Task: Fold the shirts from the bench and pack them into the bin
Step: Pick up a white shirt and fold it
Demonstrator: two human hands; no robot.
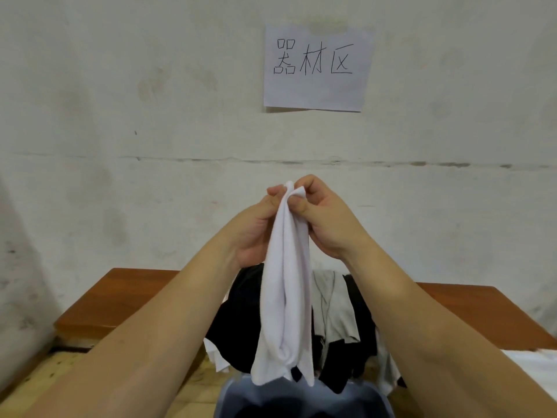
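a: where do we have the white shirt (289,285)?

b: up in the air in front of the wall, bunched into a long hanging bundle. both our hands meet at its top end. its lower end hangs just above the rim of the blue bin (241,390).

a: and the grip?

b: our left hand (256,233) pinches the top edge between thumb and curled fingers. our right hand (324,220) does the same, thumb pressed on the cloth, fingers folded round it. the two hands are nearly touching each other.

a: what lies behind it?

b: the brown counter (120,300) along the wall, with a pile of black and grey shirts (340,309) heaped on it, some spilling over its front edge toward the bin. above, a paper sign (316,67) with handwritten characters is stuck on the wall.
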